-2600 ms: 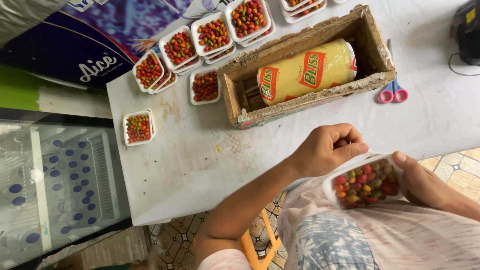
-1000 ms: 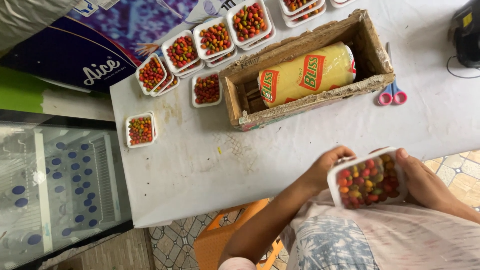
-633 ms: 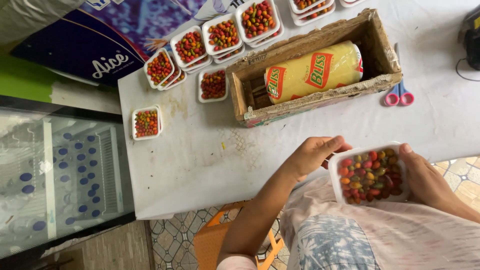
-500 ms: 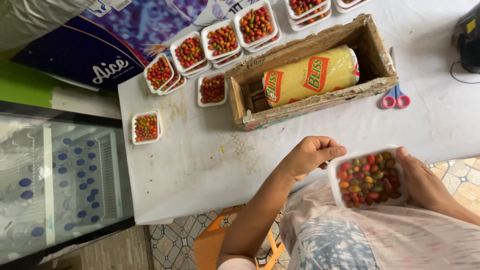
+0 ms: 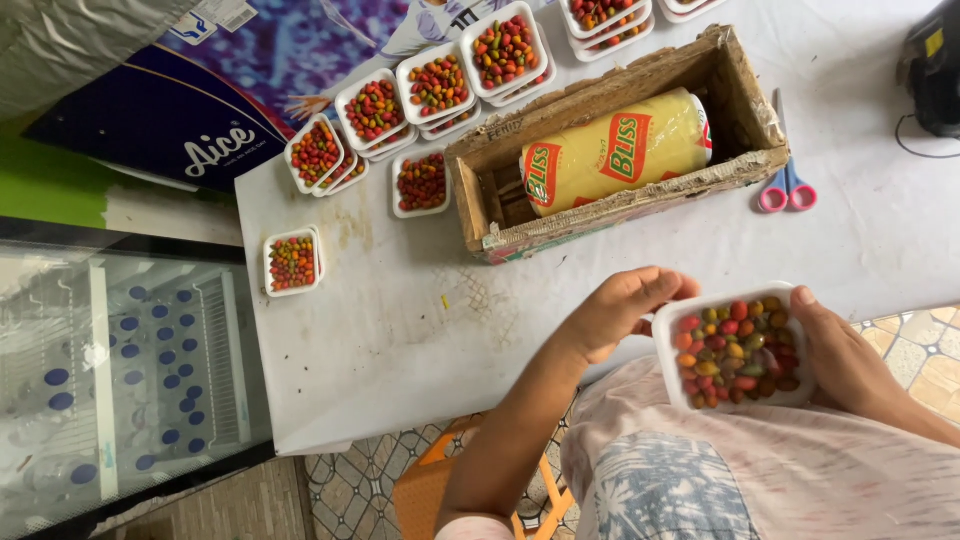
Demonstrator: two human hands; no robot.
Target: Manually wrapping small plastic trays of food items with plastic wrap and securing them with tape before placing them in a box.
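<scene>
Already, several filled trays [image 5: 437, 86] sit far left on the surface [image 5: 400, 340]. Your right hand [image 5: 850, 355] clasps one more full tray [image 5: 735, 347] near your lap; left hand [image 5: 620, 310], fingers curled, touches its rim. Unwrapped yet.

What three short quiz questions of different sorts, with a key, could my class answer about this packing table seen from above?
1. True or false: the white tray of small red, orange and green fruits is held by both the left hand and the right hand.
2. What lies inside the wooden box? A) scissors B) a yellow roll C) filled trays
3. Fill in: the pink-handled scissors lie on the white table to the ____ of the box, as the picture shows it.

Key: 1 true; 2 B, the yellow roll; 3 right.
</scene>
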